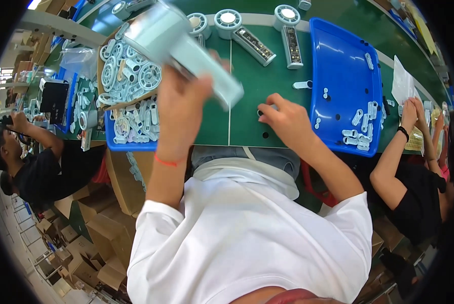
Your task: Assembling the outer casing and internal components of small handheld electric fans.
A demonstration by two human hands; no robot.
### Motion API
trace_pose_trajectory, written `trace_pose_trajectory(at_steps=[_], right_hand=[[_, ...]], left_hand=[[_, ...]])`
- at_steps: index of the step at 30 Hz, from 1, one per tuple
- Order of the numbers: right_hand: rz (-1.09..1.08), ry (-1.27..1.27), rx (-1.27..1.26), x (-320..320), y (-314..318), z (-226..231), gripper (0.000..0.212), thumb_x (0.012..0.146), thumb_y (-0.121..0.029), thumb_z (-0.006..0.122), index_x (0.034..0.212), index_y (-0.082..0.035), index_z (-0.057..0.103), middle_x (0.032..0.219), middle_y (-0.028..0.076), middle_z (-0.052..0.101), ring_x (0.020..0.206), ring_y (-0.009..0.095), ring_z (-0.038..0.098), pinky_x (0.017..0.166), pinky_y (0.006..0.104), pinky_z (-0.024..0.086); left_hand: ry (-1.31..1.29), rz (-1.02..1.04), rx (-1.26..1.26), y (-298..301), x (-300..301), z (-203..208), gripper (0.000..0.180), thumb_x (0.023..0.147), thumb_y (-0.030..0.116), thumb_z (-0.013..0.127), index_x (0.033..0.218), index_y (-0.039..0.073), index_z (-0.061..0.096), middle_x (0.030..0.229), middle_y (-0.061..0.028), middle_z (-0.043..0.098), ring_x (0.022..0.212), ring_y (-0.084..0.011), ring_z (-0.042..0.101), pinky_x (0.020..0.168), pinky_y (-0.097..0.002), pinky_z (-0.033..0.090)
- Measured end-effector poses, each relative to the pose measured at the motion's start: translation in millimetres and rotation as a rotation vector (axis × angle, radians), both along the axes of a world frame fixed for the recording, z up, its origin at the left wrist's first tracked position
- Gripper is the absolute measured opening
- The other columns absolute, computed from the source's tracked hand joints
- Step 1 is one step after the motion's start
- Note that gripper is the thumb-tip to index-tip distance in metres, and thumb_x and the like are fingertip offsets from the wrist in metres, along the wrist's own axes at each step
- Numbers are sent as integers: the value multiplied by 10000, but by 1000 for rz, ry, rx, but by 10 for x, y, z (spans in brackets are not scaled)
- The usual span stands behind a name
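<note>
Head view: The left hand (178, 109) holds a light-blue device (186, 48) above the green table (247, 134), beside the parts carton (104, 83). The fingers wrap the handle near the round head, with the thumb across it. The right hand (287, 124) sits low, with thumb and forefinger pinching a small dark-ended part (260, 112).

Handling: The device is probably light, with a stiff, smooth plastic housing that may slip in dry fingers. Grip it by the handle; avoid pressing on the round head. The 2 units with open handles, the middle unit (255, 45) and the right unit (291, 45), expose their internals and are likely more fragile there.

Visibility: Motion blur masks the device's detail. Its far side and some left fingers are hidden. The right fingers cover most of the small part; whether it touches the table cannot be told.
</note>
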State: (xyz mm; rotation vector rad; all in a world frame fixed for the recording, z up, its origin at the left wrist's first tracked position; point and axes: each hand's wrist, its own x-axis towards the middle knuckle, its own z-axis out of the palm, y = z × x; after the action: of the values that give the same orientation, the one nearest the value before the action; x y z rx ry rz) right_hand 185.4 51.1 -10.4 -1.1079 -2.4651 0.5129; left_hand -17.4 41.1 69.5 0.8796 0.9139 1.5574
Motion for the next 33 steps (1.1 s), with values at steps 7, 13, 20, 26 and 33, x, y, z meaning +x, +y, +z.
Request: trace_pose_trajectory(at_steps=[7,13,20,26,33], right_hand=[[159,-282,337,41,47,175,255,661,-66,683,906,-50,614,827,33,583,729,210,566,648,294,452],[-212,522,-752,-116,-26,483,294,755,-7,628,1048,-13,603,892,71,637,755,151,622,647,249,501],[-304,832,-941,-237,-91,336,335,780,-18,636,1109,19,585,885,85,643,759,109,607,684,225,496],[-406,731,-870,-235,-127,324,307,777,-23,652,1072,49,602,843,96,656,746,101,606,673,221,494],[-467,645,-671,-251,-196,335,264,794,-43,647,1030,71,615,841,114,665,728,108,612,657,221,490]], left_hand=[[-290,-260,-366,-651,55,-734,644,718,257,746,1206,22,398,980,-74,530,887,-209,584,800,-401,515],[-127,-168,-250,-346,137,-774,859,666,206,802,1264,53,205,1034,-93,459,827,-192,580,722,-330,508],[252,-206,-192,-314,199,-941,869,623,296,825,1242,-12,298,1089,-100,496,969,-176,519,819,-286,443],[498,-158,-77,-340,241,-917,938,617,322,816,1280,-44,263,1113,-157,491,976,-256,524,843,-339,434],[838,-92,24,-336,272,-931,865,664,256,774,1281,-63,258,1125,-242,478,973,-372,537,800,-390,451]])
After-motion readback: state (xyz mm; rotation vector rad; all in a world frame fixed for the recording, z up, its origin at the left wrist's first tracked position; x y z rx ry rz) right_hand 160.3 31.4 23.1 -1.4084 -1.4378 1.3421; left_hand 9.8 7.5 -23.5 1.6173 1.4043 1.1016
